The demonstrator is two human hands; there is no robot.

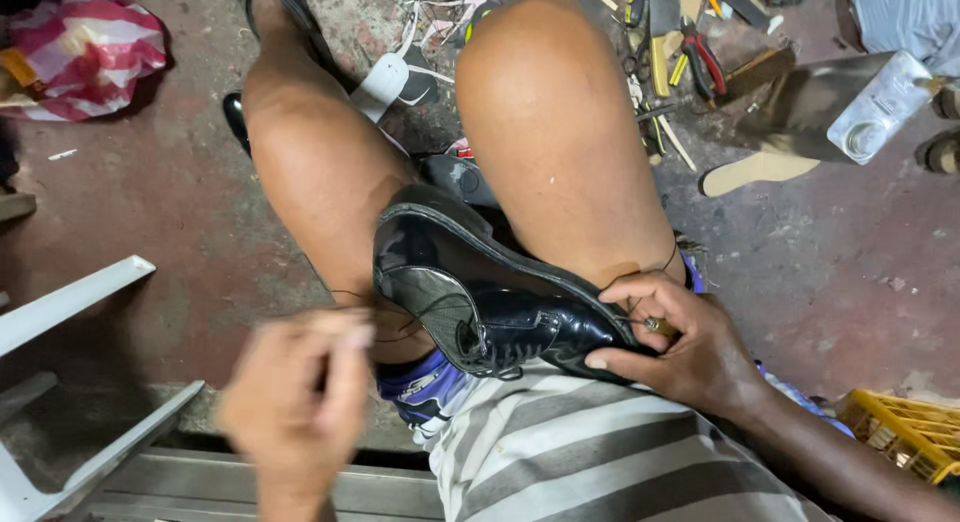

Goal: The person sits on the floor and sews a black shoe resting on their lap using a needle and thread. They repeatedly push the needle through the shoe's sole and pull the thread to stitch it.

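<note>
Two bare hands work a glossy black leather lace-up shoe [480,292] wedged between the knees, its length running ten to four o'clock: right hand [680,342] clamped on its four-o'clock end, blurred left hand [295,402] closed, apart at seven o'clock.

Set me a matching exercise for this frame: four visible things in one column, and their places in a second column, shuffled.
Things:
1. black shoe
2. striped bag
3. yellow crate
4. red-handled pliers

Places:
A. bottom right corner
B. wedged between the knees
C. top left, on the floor
D. among the tools, top right

Pairs: 1-B, 2-C, 3-A, 4-D
</note>
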